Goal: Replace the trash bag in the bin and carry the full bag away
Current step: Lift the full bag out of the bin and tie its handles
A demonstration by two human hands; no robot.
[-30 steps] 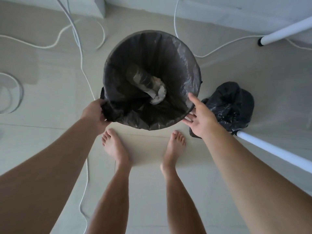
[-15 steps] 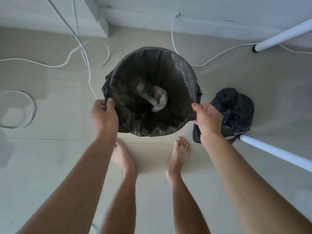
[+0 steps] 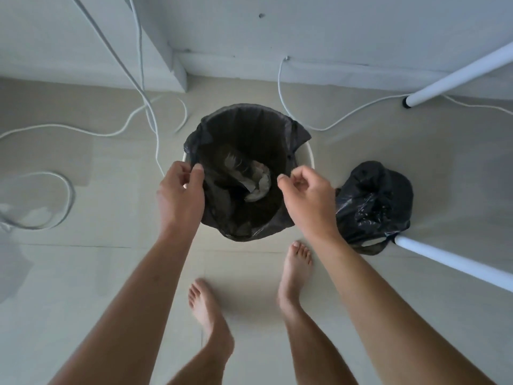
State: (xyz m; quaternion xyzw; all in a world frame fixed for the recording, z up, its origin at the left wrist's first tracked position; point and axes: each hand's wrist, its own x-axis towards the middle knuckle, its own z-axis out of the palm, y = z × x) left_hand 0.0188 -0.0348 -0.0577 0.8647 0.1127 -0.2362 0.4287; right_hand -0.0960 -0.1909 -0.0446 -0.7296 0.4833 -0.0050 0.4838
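Observation:
A dark trash bag (image 3: 244, 220) sits in a white round bin (image 3: 308, 157) on the floor, its edge pulled off the rim on both sides. Crumpled paper and a wrapper (image 3: 256, 182) lie inside it. My left hand (image 3: 180, 195) pinches the bag's left edge between thumb and fingers. My right hand (image 3: 305, 193) pinches the bag's right edge. The bin's white rim shows at the right and a little at the left.
A second black bag (image 3: 373, 204), bunched shut, lies on the floor to the right of the bin, against a white table leg (image 3: 449, 262). Another white leg (image 3: 455, 76) stands at the back right. White cables (image 3: 150, 112) trail over the floor at left and behind. My bare feet stand below the bin.
Both hands have pulled the bag's edge inward off the bin rim, and the white rim now shows. The camera has risen and drawn back, and my left foot has stepped back.

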